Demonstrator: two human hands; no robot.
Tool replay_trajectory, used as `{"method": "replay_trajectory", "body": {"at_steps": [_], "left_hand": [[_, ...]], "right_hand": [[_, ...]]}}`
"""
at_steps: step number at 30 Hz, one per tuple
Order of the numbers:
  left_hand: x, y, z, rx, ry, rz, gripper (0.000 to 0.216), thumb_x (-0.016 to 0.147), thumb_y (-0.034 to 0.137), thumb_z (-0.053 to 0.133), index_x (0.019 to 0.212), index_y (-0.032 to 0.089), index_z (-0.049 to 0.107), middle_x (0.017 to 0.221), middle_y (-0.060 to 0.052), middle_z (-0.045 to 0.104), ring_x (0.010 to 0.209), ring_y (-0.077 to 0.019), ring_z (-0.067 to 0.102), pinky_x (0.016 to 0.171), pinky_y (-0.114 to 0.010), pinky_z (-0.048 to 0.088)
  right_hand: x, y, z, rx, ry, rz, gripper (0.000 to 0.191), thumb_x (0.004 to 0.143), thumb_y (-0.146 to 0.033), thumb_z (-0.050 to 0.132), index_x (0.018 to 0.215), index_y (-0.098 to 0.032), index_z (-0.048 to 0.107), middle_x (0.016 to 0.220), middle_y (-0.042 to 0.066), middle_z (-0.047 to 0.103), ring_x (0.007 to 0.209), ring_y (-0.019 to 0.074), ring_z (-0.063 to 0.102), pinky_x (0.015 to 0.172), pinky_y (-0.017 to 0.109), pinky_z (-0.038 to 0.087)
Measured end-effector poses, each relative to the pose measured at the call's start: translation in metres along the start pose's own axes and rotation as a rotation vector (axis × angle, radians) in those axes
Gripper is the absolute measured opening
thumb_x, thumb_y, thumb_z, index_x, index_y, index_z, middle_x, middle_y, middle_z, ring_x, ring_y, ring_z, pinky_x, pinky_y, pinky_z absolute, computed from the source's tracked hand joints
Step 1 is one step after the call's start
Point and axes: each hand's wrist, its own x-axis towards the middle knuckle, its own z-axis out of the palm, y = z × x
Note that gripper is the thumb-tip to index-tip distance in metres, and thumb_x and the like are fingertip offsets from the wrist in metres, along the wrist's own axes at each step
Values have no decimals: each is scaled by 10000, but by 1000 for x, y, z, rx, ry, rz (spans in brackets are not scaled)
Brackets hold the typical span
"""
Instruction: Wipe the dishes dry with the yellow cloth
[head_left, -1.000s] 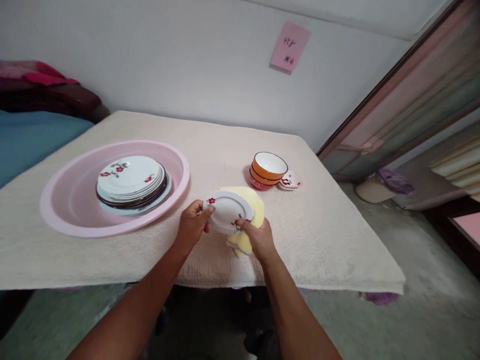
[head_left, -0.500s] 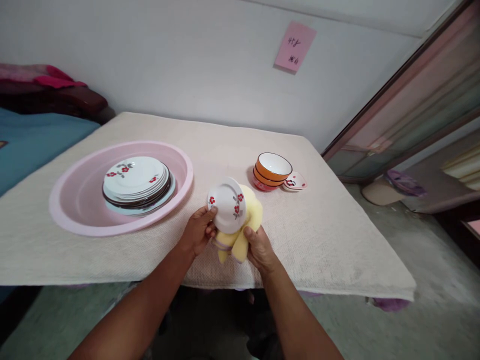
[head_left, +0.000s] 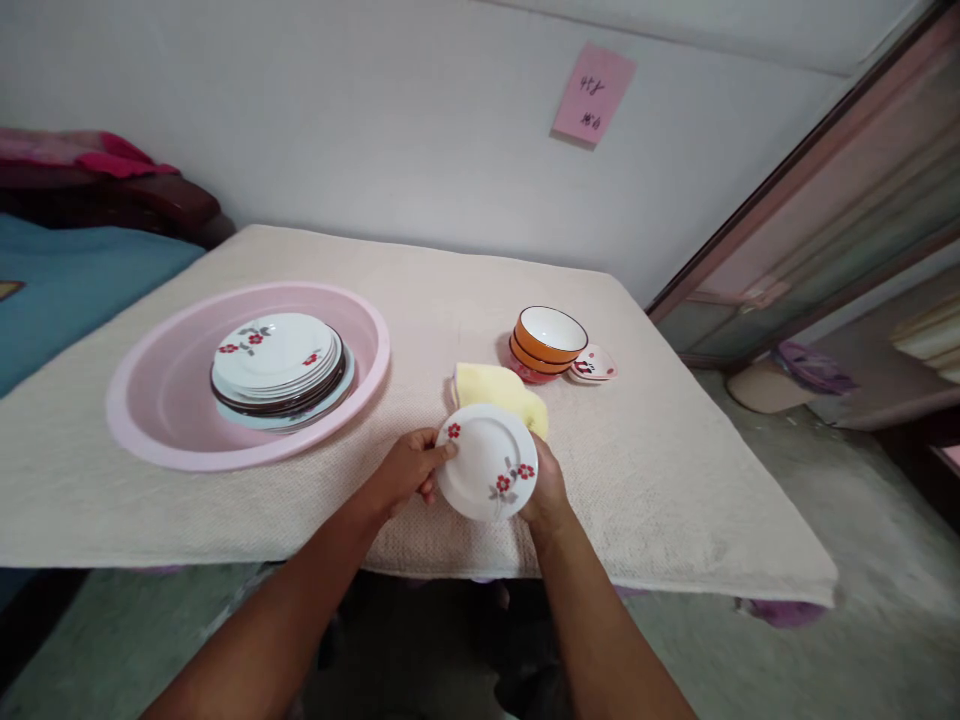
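Observation:
My left hand pinches the left rim of a small white plate with red flowers and grey leaves, thumb on top. The plate's face is turned up toward me above the front part of the table. Behind it, a yellow cloth sticks out past the far rim. My right hand is at the plate's right side, closed on the cloth behind the plate; most of its fingers are hidden.
To the left, a pink basin holds a stack of plates. Stacked orange bowls stand on a red bowl toward the back right, beside small patterned dishes. A pale cloth covers the table. A pink note hangs on the wall.
The plate has moved right and toward me and tilted flatter. My right hand has gone from the cloth's front to behind the plate's right edge, and the cloth now spreads beyond the far rim.

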Motion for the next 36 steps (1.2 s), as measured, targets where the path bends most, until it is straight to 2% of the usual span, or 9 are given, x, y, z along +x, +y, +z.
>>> {"method": "replay_trajectory", "body": {"at_steps": [6,11,14,17,20,25,29,36], "left_hand": [[13,-2,-12,12,203,71,271,726,413,634,744,169,516,424,76,426,319,-64,372,334,-194,373],[21,-2,-19,-53,348,125,239,723,372,628,728,175,493,405,81,415,318,-61,360,328,-178,344],[25,-1,-19,-103,392,117,222,711,344,634,734,166,502,402,75,429,329,-63,380,347,-177,363],[35,0,-17,-140,431,97,223,693,321,655,730,159,507,412,59,464,342,-70,413,370,-188,396],[50,0,-15,-168,472,92,209,704,289,649,710,162,483,411,57,468,342,-76,429,376,-196,411],[83,0,-11,-225,542,75,158,745,237,626,753,153,492,420,56,477,330,-81,446,373,-204,427],[108,3,-6,-262,605,78,151,750,194,638,794,137,506,506,34,532,373,-92,522,406,-216,473],[136,7,8,-327,647,89,115,782,137,604,806,115,493,500,2,544,416,-174,609,433,-284,526]], "right_hand": [[-2,-18,-7,97,90,-74,346,676,-248,642,1010,-161,638,948,55,723,855,240,677,812,387,538],[-5,-38,-23,87,171,-60,305,666,-281,613,948,-172,651,901,50,730,842,247,683,827,389,539],[-8,-41,-32,-87,114,92,333,647,-298,645,944,-150,647,837,80,731,795,270,687,765,397,547],[-13,-38,-38,-329,-29,309,391,649,-299,675,996,-123,635,824,101,727,713,269,685,673,380,543],[-16,-35,-40,-482,-130,409,410,677,-313,657,1043,-132,621,839,98,724,672,248,675,626,355,528],[-15,-33,-42,-583,-158,396,380,708,-345,610,1027,-139,615,876,103,717,699,239,665,643,353,514],[-16,-33,-46,-657,-159,390,368,714,-358,595,1007,-137,622,905,110,709,717,240,660,658,359,503],[-17,-32,-48,-676,-154,376,344,703,-347,599,980,-144,610,909,97,698,742,232,651,670,345,489]]}}
